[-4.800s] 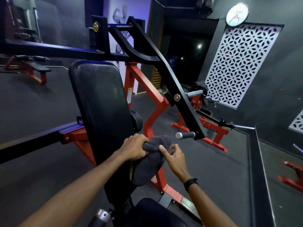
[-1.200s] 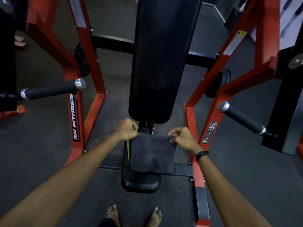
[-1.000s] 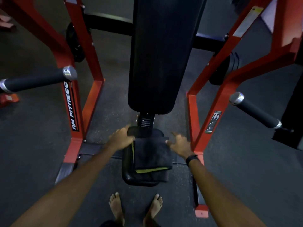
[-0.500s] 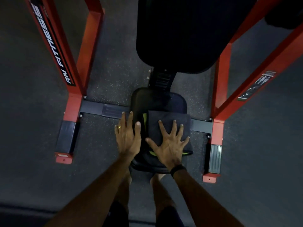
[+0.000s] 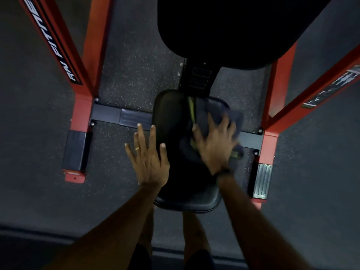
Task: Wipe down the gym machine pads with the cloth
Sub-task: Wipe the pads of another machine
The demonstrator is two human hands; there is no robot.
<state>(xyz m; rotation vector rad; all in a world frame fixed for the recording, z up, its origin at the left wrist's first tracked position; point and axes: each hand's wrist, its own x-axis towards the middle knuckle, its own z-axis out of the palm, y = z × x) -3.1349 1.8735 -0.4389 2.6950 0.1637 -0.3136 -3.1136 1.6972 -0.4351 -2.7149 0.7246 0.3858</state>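
My right hand (image 5: 215, 145) is flat, fingers spread, pressing the cloth (image 5: 216, 114) onto the seat (image 5: 171, 114) around 1 o'clock. Left hand (image 5: 149, 155) is flat too, fingers straight, on the seat's 9 o'clock edge. Back pad (image 5: 224, 26) is up at 12.

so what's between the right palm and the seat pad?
The head view shows the dark cloth: the right hand presses it flat, fingers spread, onto the seat pad. The left hand rests on the pad's left edge, bare.

Speckled dark floor (image 5: 134, 61); red frame legs (image 5: 93, 45); black crossbar (image 5: 118, 116).
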